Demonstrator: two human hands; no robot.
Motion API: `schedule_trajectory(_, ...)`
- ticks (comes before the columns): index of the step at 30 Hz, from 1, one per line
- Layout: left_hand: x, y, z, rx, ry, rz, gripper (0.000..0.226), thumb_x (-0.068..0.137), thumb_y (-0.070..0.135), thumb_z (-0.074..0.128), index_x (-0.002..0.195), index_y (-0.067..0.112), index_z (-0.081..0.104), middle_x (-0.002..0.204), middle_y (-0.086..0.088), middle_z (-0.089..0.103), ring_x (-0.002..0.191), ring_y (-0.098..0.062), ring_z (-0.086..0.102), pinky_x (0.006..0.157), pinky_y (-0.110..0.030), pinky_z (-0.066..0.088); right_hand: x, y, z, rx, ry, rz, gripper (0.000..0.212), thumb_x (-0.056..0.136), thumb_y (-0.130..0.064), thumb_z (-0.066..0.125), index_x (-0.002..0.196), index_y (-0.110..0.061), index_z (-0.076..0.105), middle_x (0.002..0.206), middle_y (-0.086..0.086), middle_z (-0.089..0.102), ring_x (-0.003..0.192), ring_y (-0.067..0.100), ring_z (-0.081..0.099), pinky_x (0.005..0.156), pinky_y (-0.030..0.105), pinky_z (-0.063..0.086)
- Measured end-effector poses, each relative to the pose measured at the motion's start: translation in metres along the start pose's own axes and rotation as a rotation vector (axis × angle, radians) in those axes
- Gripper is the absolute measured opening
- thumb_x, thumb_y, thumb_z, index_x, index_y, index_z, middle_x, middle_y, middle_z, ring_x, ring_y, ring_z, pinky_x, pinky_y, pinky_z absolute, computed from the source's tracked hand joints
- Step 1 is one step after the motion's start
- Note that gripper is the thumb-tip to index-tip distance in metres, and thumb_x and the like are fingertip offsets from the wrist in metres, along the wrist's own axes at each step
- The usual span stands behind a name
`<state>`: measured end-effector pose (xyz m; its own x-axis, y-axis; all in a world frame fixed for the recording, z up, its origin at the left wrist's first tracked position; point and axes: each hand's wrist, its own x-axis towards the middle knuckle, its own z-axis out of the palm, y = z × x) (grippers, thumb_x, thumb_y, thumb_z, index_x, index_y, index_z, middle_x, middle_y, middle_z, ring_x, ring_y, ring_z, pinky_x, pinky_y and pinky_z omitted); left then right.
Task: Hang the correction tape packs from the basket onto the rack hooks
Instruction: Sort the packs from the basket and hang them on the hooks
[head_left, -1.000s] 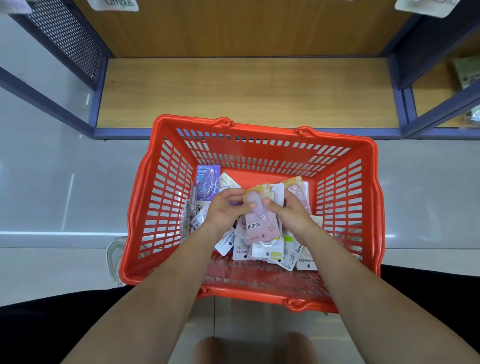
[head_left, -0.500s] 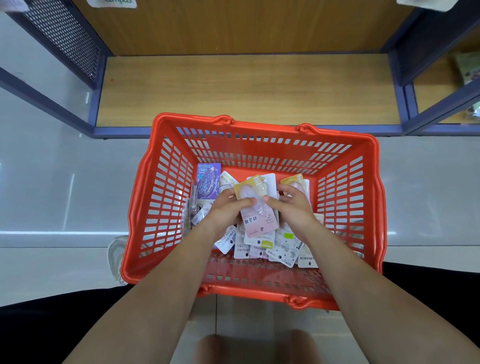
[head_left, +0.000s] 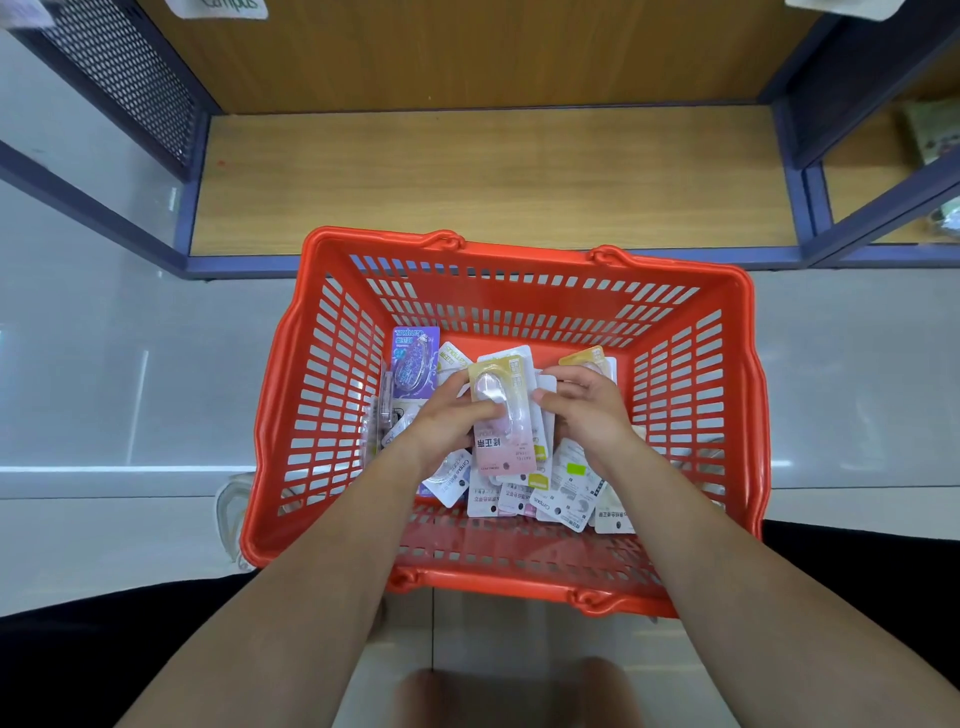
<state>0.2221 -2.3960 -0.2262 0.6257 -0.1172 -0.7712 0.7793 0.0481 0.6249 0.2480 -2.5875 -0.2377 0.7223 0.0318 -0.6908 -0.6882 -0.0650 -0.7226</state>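
Observation:
An orange plastic basket (head_left: 332, 395) sits on the floor below me with several correction tape packs in it. My left hand (head_left: 447, 421) grips a small stack of packs, a pink and yellow one (head_left: 506, 415) on top. My right hand (head_left: 587, 410) holds the stack's right edge with its thumb and fingers. A purple pack (head_left: 413, 361) leans at the basket's back left, and loose white-backed packs (head_left: 561, 493) lie on the bottom. No rack hooks are in view.
A wooden shelf board (head_left: 493, 176) in a blue metal frame stands just beyond the basket. A perforated blue side panel (head_left: 130, 78) is at the upper left. Pale glossy floor tiles (head_left: 104, 364) surround the basket. My dark-clothed legs flank its near side.
Both hands have lifted the pink and yellow stack slightly up and towards the back of the basket. The right hand has shifted from on top of the loose packs to the stack's right edge.

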Motion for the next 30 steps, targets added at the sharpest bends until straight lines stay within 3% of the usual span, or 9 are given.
schedule_trajectory(5, -0.003, 0.0, 0.002, -0.033, 0.007, -0.001, 0.044, 0.094, 0.006, 0.067, 0.132, 0.024, 0.055, 0.123, -0.013, 0.072, 0.098, -0.022, 0.073, 0.084, -0.036, 0.058, 0.0, -0.001, 0.002, 0.008, 0.039, -0.022, 0.031, 0.083, -0.007, 0.083, 0.109, -0.016, 0.07, 0.106, 0.006, 0.074, 0.097, 0.019, 0.071, 0.077, 0.027, 0.05)
schedule_trajectory(9, -0.005, 0.0, 0.002, -0.029, 0.003, -0.007, 0.046, 0.093, 0.005, 0.067, 0.133, 0.023, 0.051, 0.123, -0.016, 0.07, 0.094, -0.022, 0.072, 0.079, -0.034, 0.059, 0.004, 0.004, 0.004, -0.022, 0.048, 0.007, 0.021, 0.09, -0.012, 0.076, 0.111, -0.012, 0.074, 0.107, 0.011, 0.077, 0.104, 0.028, 0.072, 0.1, 0.048, 0.055)
schedule_trajectory(12, -0.005, 0.0, 0.0, -0.024, -0.021, -0.002, 0.044, 0.094, 0.006, 0.067, 0.131, 0.025, 0.052, 0.115, -0.011, 0.069, 0.091, -0.02, 0.071, 0.076, -0.031, 0.059, 0.003, 0.004, 0.002, -0.014, 0.084, 0.012, 0.013, 0.097, -0.006, 0.065, 0.104, -0.013, 0.074, 0.106, 0.018, 0.076, 0.094, 0.033, 0.071, 0.088, 0.048, 0.057)
schedule_trajectory(17, -0.003, 0.001, 0.0, 0.043, -0.019, 0.024, 0.056, 0.08, 0.021, 0.077, 0.129, 0.039, 0.058, 0.122, -0.01, 0.072, 0.106, -0.025, 0.071, 0.091, -0.042, 0.055, 0.0, -0.002, 0.005, 0.002, 0.135, -0.015, 0.014, 0.099, -0.002, 0.059, 0.104, -0.007, 0.07, 0.106, 0.023, 0.073, 0.097, 0.04, 0.072, 0.084, 0.051, 0.061)
schedule_trajectory(20, -0.003, 0.004, -0.001, 0.099, -0.01, 0.039, 0.069, 0.068, 0.031, 0.081, 0.13, 0.048, 0.059, 0.122, 0.001, 0.072, 0.113, -0.023, 0.068, 0.098, -0.046, 0.053, -0.005, -0.013, 0.003, 0.067, 0.054, 0.031, 0.01, 0.1, -0.015, 0.06, 0.107, -0.015, 0.066, 0.106, 0.016, 0.069, 0.089, 0.037, 0.07, 0.075, 0.044, 0.063)
schedule_trajectory(23, -0.004, 0.011, -0.002, 0.18, -0.068, 0.078, 0.065, 0.076, 0.02, 0.083, 0.131, 0.044, 0.058, 0.116, 0.009, 0.072, 0.107, -0.004, 0.068, 0.09, -0.024, 0.056, -0.005, -0.027, -0.003, -0.141, -0.14, 0.017, 0.033, 0.091, -0.042, 0.073, 0.12, -0.029, 0.065, 0.115, 0.001, 0.066, 0.092, 0.022, 0.07, 0.071, 0.033, 0.06)
schedule_trajectory(25, -0.008, 0.019, -0.002, 0.236, -0.094, 0.095, 0.066, 0.08, 0.012, 0.083, 0.13, 0.045, 0.054, 0.113, 0.012, 0.07, 0.097, 0.008, 0.068, 0.079, -0.011, 0.054, -0.004, -0.039, -0.005, -0.333, -0.24, -0.042, 0.04, 0.084, -0.041, 0.081, 0.12, -0.03, 0.067, 0.108, -0.003, 0.07, 0.084, 0.013, 0.07, 0.067, 0.027, 0.056)
schedule_trajectory(28, -0.011, 0.027, -0.005, 0.274, -0.076, 0.098, 0.087, 0.059, 0.029, 0.091, 0.137, 0.044, 0.055, 0.122, -0.006, 0.071, 0.108, -0.018, 0.071, 0.096, -0.035, 0.058, -0.004, -0.058, -0.011, -0.45, -0.351, -0.062, 0.035, 0.082, -0.031, 0.084, 0.114, -0.027, 0.071, 0.101, -0.002, 0.075, 0.084, 0.016, 0.071, 0.071, 0.03, 0.055)
schedule_trajectory(30, -0.014, 0.032, -0.008, 0.285, -0.067, 0.106, 0.088, 0.053, 0.037, 0.093, 0.133, 0.045, 0.059, 0.128, -0.006, 0.068, 0.111, -0.02, 0.07, 0.102, -0.045, 0.055, -0.004, -0.068, -0.019, -0.487, -0.404, -0.055, 0.03, 0.085, -0.028, 0.082, 0.113, -0.027, 0.071, 0.106, -0.001, 0.077, 0.095, 0.02, 0.073, 0.081, 0.034, 0.056)
